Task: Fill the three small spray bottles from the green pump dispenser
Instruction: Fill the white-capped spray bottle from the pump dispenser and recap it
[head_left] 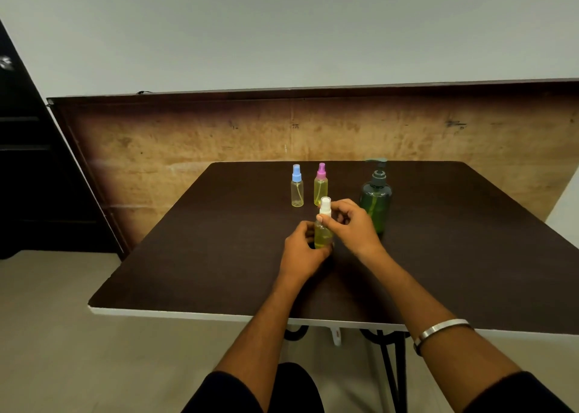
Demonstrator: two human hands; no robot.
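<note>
Dark table [188,271], worn wooden board [188,136] behind (leaning upright), grey wall [282,20]

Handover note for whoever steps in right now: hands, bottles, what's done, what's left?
Left hand: grip around the body of the white-capped bottle, full of yellow liquid.
Right hand: fingers at that bottle's white cap, probably screwing it on.
Pink-capped bottle: full, capped, standing behind.
Blue-capped bottle: nearly empty, only a trace at the bottom.
Green pump dispenser: upright, right of the bottles, on the table.
Left: finish the white cap, fill the blue one.
</note>
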